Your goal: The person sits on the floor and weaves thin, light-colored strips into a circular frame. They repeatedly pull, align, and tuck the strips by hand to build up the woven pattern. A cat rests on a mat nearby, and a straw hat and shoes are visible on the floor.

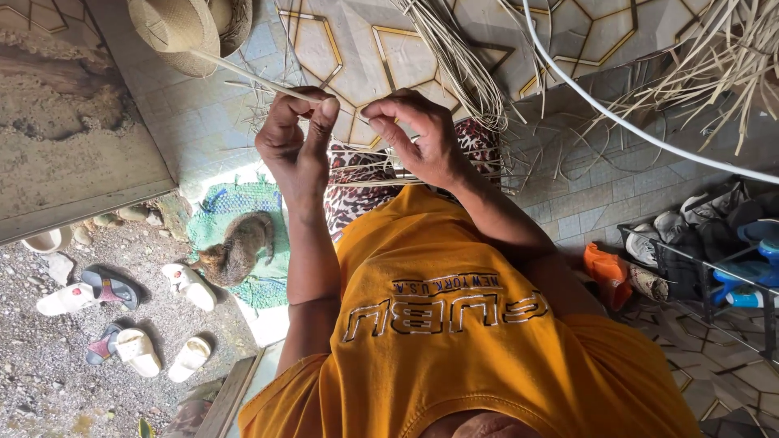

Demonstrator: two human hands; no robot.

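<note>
My left hand (294, 144) is raised in front of my orange shirt, thumb and fingers pinched on a thin pale straw strip (251, 77). The strip runs up and left to a woven straw hat (182, 28) at the top edge. My right hand (422, 138) is close beside the left, its fingertips pinched at the strip's near end. A bundle of loose straw strands (458, 65) hangs just beyond my right hand. A leopard-print cloth (357, 178) lies under both hands.
A small furry animal (239, 247) lies on a green mat (235, 203). Several sandals (134, 324) are scattered on the gravel at left. A shoe rack (706, 251) stands at right. A white cable (633, 122) and more straw cross the tiled floor.
</note>
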